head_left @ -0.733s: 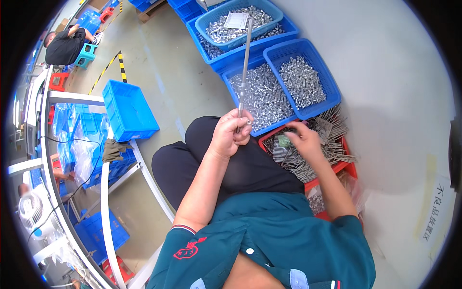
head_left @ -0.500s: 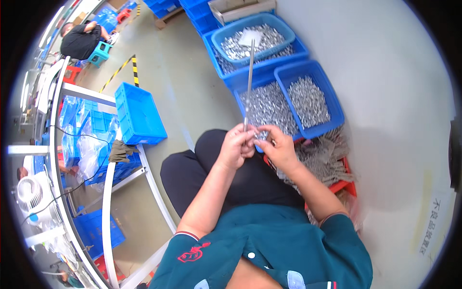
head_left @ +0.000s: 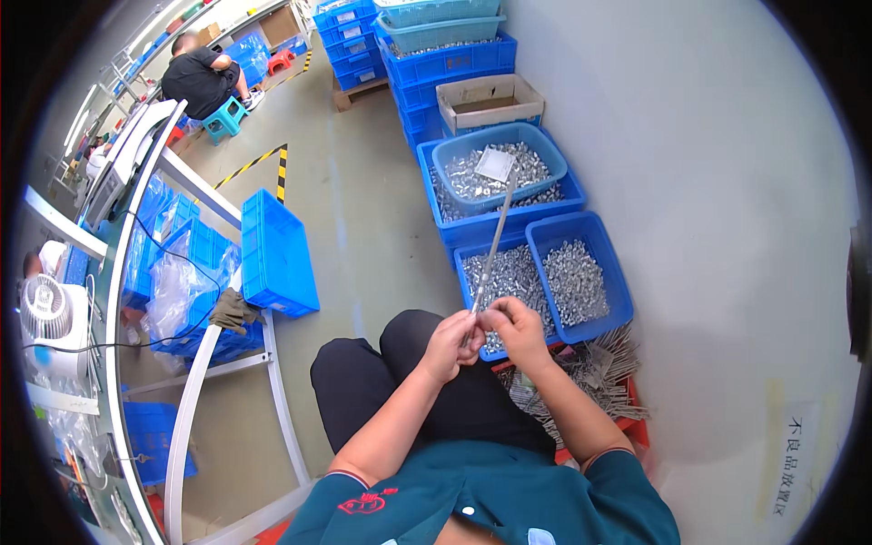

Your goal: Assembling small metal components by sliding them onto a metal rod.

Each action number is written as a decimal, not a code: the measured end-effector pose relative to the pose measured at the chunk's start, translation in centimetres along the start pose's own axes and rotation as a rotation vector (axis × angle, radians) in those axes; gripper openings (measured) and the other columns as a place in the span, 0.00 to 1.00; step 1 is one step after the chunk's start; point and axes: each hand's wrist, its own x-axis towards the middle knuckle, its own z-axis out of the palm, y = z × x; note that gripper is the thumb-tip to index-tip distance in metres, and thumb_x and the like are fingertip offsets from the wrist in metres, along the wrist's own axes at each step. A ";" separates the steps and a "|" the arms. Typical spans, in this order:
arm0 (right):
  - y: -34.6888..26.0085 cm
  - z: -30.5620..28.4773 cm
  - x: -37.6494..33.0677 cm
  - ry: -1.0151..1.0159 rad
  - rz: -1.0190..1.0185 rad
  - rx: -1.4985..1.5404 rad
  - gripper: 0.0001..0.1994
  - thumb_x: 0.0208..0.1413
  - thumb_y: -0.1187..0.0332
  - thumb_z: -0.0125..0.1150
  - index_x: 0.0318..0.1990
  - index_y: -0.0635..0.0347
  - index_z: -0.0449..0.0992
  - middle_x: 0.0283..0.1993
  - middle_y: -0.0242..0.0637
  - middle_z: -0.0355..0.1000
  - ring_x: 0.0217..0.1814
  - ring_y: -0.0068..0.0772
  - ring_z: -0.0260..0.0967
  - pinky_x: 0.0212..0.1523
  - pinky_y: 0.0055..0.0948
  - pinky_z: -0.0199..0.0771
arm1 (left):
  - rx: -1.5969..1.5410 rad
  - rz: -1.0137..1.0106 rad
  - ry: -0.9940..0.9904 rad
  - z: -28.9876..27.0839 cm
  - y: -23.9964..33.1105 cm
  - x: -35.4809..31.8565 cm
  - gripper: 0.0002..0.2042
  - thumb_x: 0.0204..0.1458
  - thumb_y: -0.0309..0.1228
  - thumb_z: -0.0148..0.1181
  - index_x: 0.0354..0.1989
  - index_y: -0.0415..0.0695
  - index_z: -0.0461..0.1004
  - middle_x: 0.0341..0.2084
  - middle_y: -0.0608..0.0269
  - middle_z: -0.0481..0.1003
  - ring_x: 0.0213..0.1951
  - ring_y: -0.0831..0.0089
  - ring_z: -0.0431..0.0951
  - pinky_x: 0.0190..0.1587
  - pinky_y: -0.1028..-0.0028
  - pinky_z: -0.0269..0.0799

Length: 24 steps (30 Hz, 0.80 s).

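Note:
A long thin metal rod point(head_left: 493, 251) slants up and away from my left hand point(head_left: 449, 347), whose closed fingers grip it near its lower end. My right hand point(head_left: 518, 332) is closed in a pinch right beside the left fingertips, close to the rod; whatever lies between its fingers is hidden. Just beyond the hands, a blue bin point(head_left: 465, 265) holds many small shiny metal parts, and a second blue bin point(head_left: 623, 304) of similar parts stands at its right. Below my right forearm, many thin metal rods point(head_left: 595, 377) lie in a red crate point(head_left: 640, 427).
Farther off, a light-blue basin point(head_left: 442, 163) of metal parts with a white card point(head_left: 494, 164) sits on a larger blue bin. An empty blue crate point(head_left: 272, 259) rests by a white frame point(head_left: 283, 409) at left. A person point(head_left: 200, 80) sits on a teal stool point(head_left: 224, 119).
My view has tilted upward, so the bins and hands appear lower. The rod leans more to the right. Shiny small parts seen by my right fingers earlier are now hidden.

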 end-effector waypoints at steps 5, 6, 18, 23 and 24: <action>-3.1 -5.6 6.0 0.214 0.285 0.488 0.08 0.56 0.63 0.55 0.30 0.56 0.69 0.15 0.21 0.55 0.12 0.13 0.48 0.12 0.17 0.45 | 0.435 0.126 0.088 -0.2 1.1 -3.4 0.14 0.59 0.37 0.43 0.35 0.37 0.68 0.15 0.71 0.60 0.14 0.87 0.52 0.16 0.85 0.47; -4.0 -6.9 7.2 0.181 0.270 0.514 0.09 0.56 0.62 0.54 0.30 0.56 0.69 0.15 0.20 0.53 0.12 0.13 0.46 0.11 0.17 0.43 | 0.435 0.125 0.078 -0.3 1.1 -4.0 0.14 0.59 0.37 0.43 0.35 0.37 0.68 0.15 0.71 0.60 0.14 0.87 0.52 0.16 0.85 0.47; -6.9 -8.2 9.2 -0.122 0.331 0.459 0.09 0.54 0.62 0.58 0.28 0.56 0.69 0.16 0.20 0.53 0.13 0.11 0.46 0.12 0.14 0.43 | 0.961 0.318 0.264 -1.6 0.6 -6.6 0.11 0.55 0.34 0.50 0.29 0.37 0.73 0.18 0.59 0.70 0.23 0.72 0.71 0.30 0.74 0.66; -8.6 -8.2 9.7 -0.167 0.247 -0.112 0.07 0.50 0.65 0.61 0.29 0.58 0.72 0.17 0.20 0.59 0.15 0.10 0.50 0.14 0.14 0.46 | 1.040 0.438 0.301 -1.7 0.6 -6.8 0.11 0.54 0.32 0.50 0.28 0.37 0.72 0.19 0.56 0.71 0.23 0.67 0.72 0.30 0.72 0.67; -8.9 -7.9 9.8 -0.253 0.322 -0.028 0.07 0.50 0.66 0.61 0.29 0.58 0.72 0.17 0.20 0.60 0.15 0.10 0.51 0.14 0.14 0.46 | 1.034 0.449 0.296 -1.7 0.6 -6.8 0.11 0.54 0.32 0.50 0.28 0.37 0.71 0.19 0.56 0.71 0.23 0.66 0.72 0.30 0.72 0.67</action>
